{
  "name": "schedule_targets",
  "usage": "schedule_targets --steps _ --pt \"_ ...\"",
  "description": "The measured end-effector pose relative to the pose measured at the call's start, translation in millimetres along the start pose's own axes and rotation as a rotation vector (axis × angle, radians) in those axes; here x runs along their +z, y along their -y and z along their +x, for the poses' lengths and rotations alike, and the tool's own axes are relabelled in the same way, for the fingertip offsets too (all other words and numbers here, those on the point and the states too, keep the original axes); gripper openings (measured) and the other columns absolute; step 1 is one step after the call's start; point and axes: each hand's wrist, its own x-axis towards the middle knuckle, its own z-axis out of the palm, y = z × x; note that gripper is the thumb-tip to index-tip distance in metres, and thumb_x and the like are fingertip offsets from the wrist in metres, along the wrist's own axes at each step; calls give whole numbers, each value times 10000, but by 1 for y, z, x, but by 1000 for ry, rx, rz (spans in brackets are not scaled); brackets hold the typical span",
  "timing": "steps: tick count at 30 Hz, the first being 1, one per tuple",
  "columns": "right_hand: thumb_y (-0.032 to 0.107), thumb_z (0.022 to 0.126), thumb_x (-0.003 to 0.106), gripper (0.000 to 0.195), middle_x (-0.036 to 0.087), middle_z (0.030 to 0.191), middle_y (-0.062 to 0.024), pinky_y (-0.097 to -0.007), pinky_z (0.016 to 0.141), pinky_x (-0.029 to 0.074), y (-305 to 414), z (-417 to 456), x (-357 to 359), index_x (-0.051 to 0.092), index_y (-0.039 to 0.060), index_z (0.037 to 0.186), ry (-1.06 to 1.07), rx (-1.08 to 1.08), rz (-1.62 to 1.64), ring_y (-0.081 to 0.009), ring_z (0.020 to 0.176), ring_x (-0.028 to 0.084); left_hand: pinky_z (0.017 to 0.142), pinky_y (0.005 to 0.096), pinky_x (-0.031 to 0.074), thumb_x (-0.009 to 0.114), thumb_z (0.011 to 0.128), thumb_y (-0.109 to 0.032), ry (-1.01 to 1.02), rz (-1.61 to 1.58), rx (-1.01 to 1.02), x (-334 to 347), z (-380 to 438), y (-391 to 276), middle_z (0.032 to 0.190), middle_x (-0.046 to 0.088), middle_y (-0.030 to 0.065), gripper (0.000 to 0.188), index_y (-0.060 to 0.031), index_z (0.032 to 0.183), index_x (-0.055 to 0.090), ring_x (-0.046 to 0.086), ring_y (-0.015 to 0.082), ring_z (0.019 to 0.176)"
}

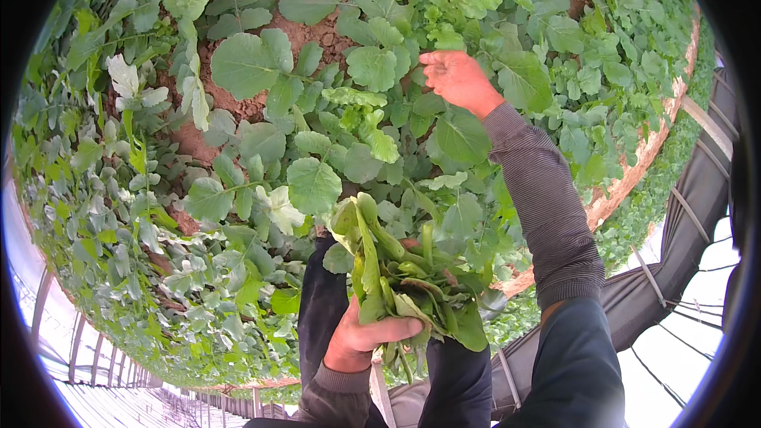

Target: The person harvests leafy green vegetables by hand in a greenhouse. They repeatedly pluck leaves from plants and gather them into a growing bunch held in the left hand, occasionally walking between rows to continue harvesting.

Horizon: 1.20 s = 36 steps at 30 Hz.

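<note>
My left hand [371, 339] is closed around a thick bunch of picked green leaves [410, 279], its thumb laid across the front. The bunch is held low, just above my knees, with some leaves hanging below the grip. Farther forward, my right hand [456, 78] reaches in among the leafy green plants [371, 68] with its fingers curled. Its fingertips are beside the leaves, and I cannot tell if anything is pinched between them. A broad leaf [526, 80] stands close to that hand's right side.
Brown soil [238, 104] shows between the plants. My dark-trousered leg [321, 303] is among the foliage. A bare earth strip [636, 169] curves along the right, beyond it a dark rolled sheet [684, 238] against the greenhouse side. Curved frame ribs [76, 345] stand at lower left.
</note>
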Motion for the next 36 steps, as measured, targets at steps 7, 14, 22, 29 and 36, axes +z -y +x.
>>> schedule_targets --steps 7,14,22,29,36 --pt "158 866 618 730 388 1480 -308 -427 1124 405 13 3 71 302 -14 1501 -35 49 24 -440 1362 436 1075 517 471 773 615 5 -87 -14 -110 -7 2 22 1309 585 237 996 7 1491 301 582 389 1245" --pt "224 898 642 722 352 1533 -248 -423 1102 428 18 14 87 307 20 1504 -449 -75 65 -397 1363 446 1028 515 518 817 612 -16 -15 272 27 -8 3 35 1311 583 234 989 36 1473 335 610 376 1211" --pt "215 890 660 877 176 1605 -297 -498 1198 275 15 11 84 151 -13 1566 -304 -148 187 -503 1471 182 1030 508 514 810 619 -18 -71 301 -49 -8 1 51 1277 615 237 971 31 1464 335 617 374 1203" --pt "71 837 654 519 517 1256 -277 -549 979 447 -4 -16 40 515 -31 1326 -744 -405 -18 -475 1196 480 1051 511 492 796 628 -17 -193 141 -194 -12 -4 61 1263 632 243 959 24 1461 323 613 374 1210" --pt "49 896 574 377 583 1218 -170 -530 764 523 -15 -21 -84 592 64 1272 -14 185 -805 -363 915 614 1086 528 456 775 633 -8 -87 143 -121 -7 3 67 1284 617 250 978 18 1482 291 588 386 1249"
